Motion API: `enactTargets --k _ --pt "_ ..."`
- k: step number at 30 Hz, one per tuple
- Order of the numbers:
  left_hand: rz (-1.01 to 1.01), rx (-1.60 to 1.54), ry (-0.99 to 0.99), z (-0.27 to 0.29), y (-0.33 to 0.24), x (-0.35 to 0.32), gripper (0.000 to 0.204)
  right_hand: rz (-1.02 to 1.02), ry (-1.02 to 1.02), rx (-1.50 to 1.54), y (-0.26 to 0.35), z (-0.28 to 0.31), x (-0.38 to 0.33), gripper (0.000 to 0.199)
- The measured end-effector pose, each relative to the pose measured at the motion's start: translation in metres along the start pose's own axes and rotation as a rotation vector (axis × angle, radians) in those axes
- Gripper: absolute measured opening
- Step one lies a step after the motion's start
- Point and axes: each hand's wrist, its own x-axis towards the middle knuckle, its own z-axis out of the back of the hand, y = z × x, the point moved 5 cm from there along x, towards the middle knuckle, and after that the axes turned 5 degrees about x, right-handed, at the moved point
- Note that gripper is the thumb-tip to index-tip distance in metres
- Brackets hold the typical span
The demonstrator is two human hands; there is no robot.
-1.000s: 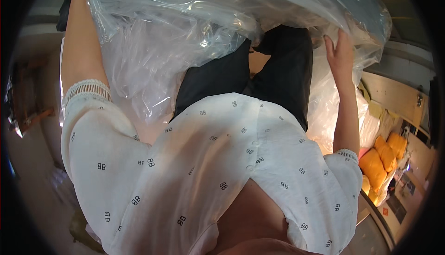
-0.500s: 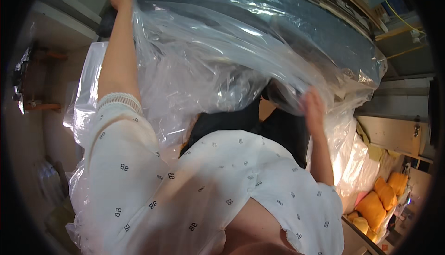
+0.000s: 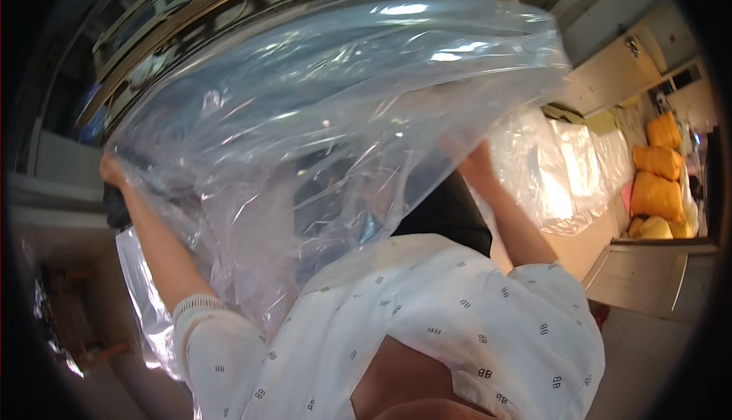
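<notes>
A wide, clear plastic sheet lies in loose folds in front of me and drapes down over my lap. At its left edge, my left hand is closed on the gathered plastic, with the arm stretched out. My right hand is at the right part of the sheet, its fingers behind the film and blurred, so their grip does not show. Dark trousers show below the sheet's lower edge.
A long machine frame with wooden rails runs along the far side. More folded clear plastic lies at the right. Orange bundles are stacked beyond it, by a pale cabinet. Something dark sits just below my left hand.
The view has turned, and my left hand, still on the sheet's edge, shows lower at the left. The film now spreads across my lap and covers the fingers of my right hand.
</notes>
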Motion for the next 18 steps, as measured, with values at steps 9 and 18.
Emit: enactTargets --k 9,18 --pt "-0.037 -0.083 0.091 0.008 -0.150 -0.039 0.030 -0.210 -1.019 0.058 -0.056 0.336 0.008 0.025" --pt "-0.212 0.236 0.163 0.039 -0.154 -0.046 0.026 0.535 -0.675 -0.609 0.107 0.269 0.177 0.025"
